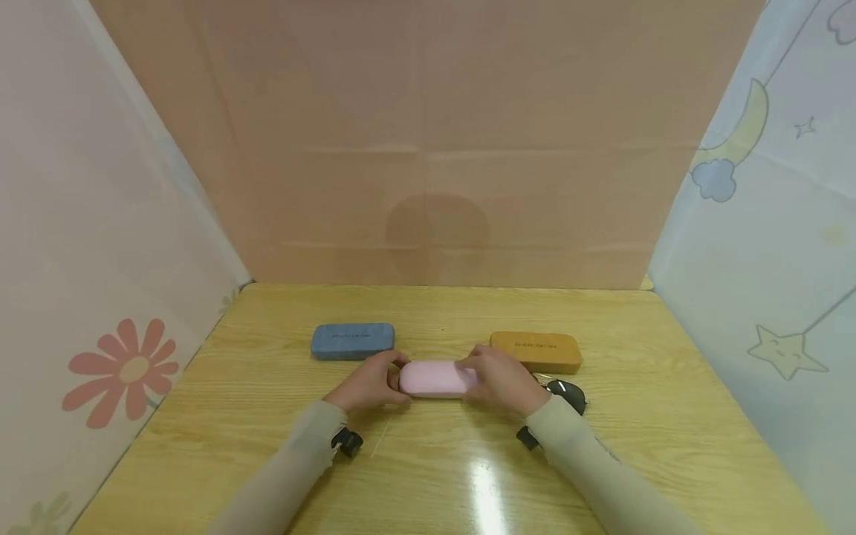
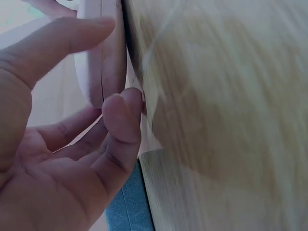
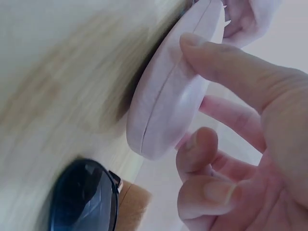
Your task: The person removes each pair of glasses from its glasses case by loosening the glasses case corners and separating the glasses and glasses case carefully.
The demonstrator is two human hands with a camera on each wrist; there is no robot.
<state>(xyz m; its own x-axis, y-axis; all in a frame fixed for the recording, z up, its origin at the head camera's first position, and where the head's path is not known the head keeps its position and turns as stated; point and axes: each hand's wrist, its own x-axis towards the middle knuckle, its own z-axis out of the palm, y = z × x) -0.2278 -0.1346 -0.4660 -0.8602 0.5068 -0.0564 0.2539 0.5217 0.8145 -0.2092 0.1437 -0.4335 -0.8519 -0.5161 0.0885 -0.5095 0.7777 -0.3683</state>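
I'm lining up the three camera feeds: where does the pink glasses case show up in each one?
Head: the pink glasses case lies centre on the table, between both hands.
Left wrist: top left, its end beyond the left hand's fingers.
Right wrist: upper centre, slanting, the right hand's thumb on it.
Shared landmark: the case's closing seam, seen in both wrist views.

Pink case (image 1: 436, 378), blue case (image 1: 351, 341), tan case (image 1: 537, 351), dark sunglasses (image 1: 567, 391), yellow wood-grain table (image 1: 669, 416).

Print on blue case (image 1: 352, 340) & brown case (image 1: 536, 351) too small, unreadable.
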